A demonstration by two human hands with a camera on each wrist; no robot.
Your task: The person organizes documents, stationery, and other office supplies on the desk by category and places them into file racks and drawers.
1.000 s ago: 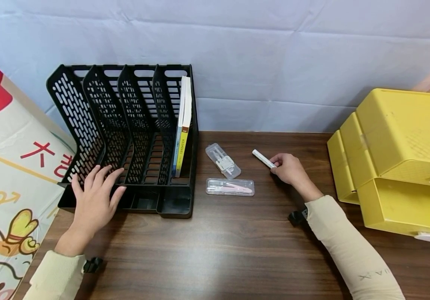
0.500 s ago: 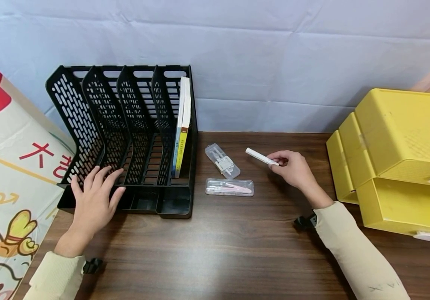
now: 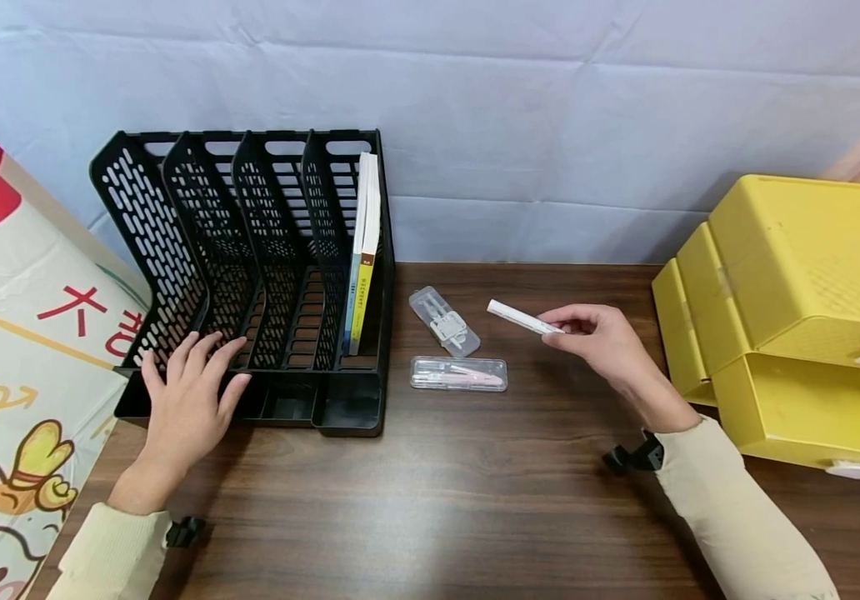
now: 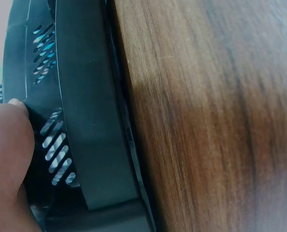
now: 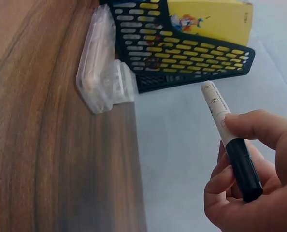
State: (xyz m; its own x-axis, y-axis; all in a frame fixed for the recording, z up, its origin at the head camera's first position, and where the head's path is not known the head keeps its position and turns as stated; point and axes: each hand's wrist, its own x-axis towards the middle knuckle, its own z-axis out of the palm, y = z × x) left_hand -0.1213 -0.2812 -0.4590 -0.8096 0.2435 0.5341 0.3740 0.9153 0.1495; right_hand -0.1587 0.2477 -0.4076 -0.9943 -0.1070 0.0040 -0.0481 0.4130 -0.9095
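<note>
My right hand (image 3: pixel 601 346) pinches a white marker (image 3: pixel 514 316) between thumb and fingers, lifted above the desk. The right wrist view shows its black cap (image 5: pixel 245 170) lying toward my palm. At the left, my left hand (image 3: pixel 188 404) rests with spread fingers on the front of a black file organizer (image 3: pixel 238 179). Only part of that hand shows in the left wrist view, against the black plastic. Between the hands lie two clear plastic cases: a tilted one (image 3: pixel 445 322) with a white label, and a flat one (image 3: pixel 458 374) holding a pink item.
Two thin books (image 3: pixel 363 258) stand in the organizer's rightmost slot. Small trays (image 3: pixel 350 402) run along its front. A yellow drawer unit (image 3: pixel 812 267) stands at the right, its lower drawer (image 3: pixel 812 408) pulled out. A pale cloth (image 3: pixel 520 125) hangs behind the wooden desk (image 3: pixel 430 492).
My right hand has raised the marker off the desk and shifted slightly right, while the marker's far end has swung left. My left hand has stayed in place.
</note>
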